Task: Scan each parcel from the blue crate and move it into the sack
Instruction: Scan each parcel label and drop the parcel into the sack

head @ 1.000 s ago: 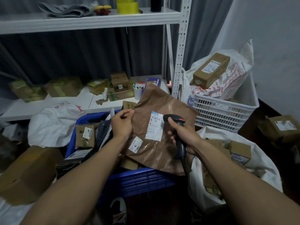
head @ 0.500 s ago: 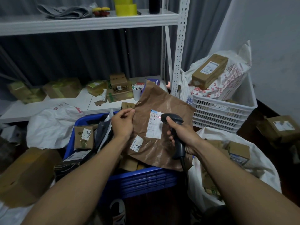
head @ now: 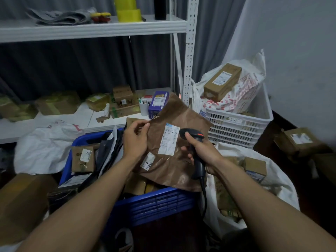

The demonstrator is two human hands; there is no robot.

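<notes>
My left hand (head: pixel 135 140) pinches the left edge of a flat brown parcel (head: pixel 174 166) and holds it up over the blue crate (head: pixel 154 204). A white shipping label (head: pixel 169 140) faces me on the parcel. My right hand (head: pixel 201 153) grips a black barcode scanner (head: pixel 195 151) whose head points at that label. The crate holds several other parcels, among them a small cardboard box (head: pixel 83 158). The white sack (head: pixel 254 188) lies open to the right of the crate with several boxes inside.
A white plastic basket (head: pixel 238 124) with a box and a bag on top stands behind the sack. White metal shelving (head: pixel 91 30) with boxes runs along the back. Another white sack (head: pixel 45 148) lies left of the crate. More boxes sit on the floor at both sides.
The red scan light seen on the label half a second ago is gone. The parcel and both hands have stayed nearly in place.
</notes>
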